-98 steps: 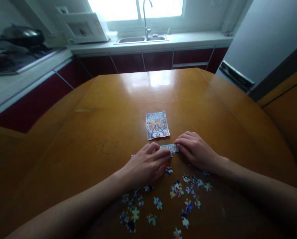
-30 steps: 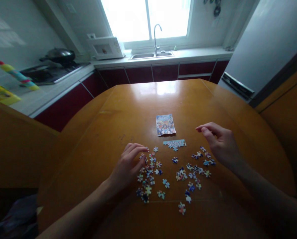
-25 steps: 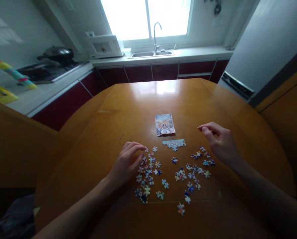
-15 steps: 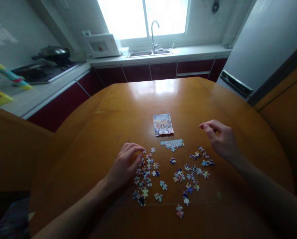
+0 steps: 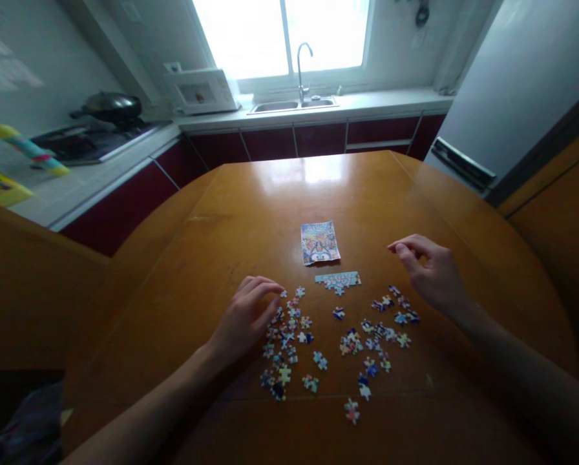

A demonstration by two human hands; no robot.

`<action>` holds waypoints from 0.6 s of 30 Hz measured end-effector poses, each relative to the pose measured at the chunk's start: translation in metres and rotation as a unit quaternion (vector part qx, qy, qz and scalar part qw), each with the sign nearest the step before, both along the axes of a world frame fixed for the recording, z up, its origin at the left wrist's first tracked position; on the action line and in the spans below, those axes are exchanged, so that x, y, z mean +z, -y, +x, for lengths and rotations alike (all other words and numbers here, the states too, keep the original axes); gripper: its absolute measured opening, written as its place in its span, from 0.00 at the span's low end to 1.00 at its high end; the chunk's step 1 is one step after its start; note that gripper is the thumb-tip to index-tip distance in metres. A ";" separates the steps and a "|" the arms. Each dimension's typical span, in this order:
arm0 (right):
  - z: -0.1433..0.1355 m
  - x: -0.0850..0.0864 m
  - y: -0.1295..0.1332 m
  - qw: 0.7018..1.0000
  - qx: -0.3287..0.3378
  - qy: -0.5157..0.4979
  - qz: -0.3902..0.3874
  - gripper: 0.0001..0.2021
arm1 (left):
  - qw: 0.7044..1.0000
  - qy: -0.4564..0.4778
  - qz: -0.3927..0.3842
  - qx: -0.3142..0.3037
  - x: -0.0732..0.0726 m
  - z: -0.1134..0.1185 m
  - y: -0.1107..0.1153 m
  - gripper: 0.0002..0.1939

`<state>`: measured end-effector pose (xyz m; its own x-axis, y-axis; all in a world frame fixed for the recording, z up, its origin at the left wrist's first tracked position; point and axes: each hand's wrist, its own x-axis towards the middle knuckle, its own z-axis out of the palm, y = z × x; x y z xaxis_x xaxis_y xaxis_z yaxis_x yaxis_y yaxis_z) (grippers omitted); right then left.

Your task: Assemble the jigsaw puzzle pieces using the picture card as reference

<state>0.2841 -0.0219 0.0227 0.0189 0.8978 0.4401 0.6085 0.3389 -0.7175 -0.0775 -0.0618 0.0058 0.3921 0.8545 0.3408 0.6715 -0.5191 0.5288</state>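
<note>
My left hand (image 5: 248, 314) rests at the left edge of the loose puzzle pieces (image 5: 289, 336), fingers curved and apart, the index fingertip by a small piece. On the right, my right hand (image 5: 428, 268) hovers over the wood with thumb and fingers pinched together; whatever is between them is too small to make out. Between the hands lies a joined strip of light blue pieces (image 5: 338, 279), below a printed picture sheet (image 5: 320, 243). More loose pieces (image 5: 379, 329) are scattered to the right, below the strip.
The wooden table (image 5: 270, 213) fills the middle. Behind it are a counter with a sink (image 5: 294, 104), a white microwave (image 5: 205, 90) and a stove with a black pan (image 5: 112, 106). A fridge (image 5: 503, 84) stands at the right.
The whole view has shifted slightly to the right in the picture. Both hands and the pieces keep about the same places on the table.
</note>
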 end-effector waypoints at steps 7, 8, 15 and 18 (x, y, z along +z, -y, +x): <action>-0.001 -0.002 0.000 1.000 0.002 -0.003 0.002 0.12 | 1.000 0.003 0.000 -0.002 0.000 0.000 0.000 0.06; -0.001 -0.002 -0.001 1.000 0.003 -0.003 0.002 0.12 | 1.000 0.003 0.000 -0.002 0.000 0.000 0.000 0.06; 0.000 -0.003 -0.001 1.000 0.004 0.003 0.001 0.11 | 1.000 0.013 0.013 -0.004 -0.003 -0.001 -0.001 0.06; 0.000 -0.004 -0.001 1.000 0.006 0.002 0.001 0.11 | 1.000 0.014 0.013 -0.003 -0.004 -0.002 -0.001 0.06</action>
<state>0.2844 -0.0207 0.0189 0.0059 0.8968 0.4424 0.6064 0.3486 -0.7147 -0.0790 -0.0603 0.0019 0.3871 0.8428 0.3738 0.6539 -0.5368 0.5331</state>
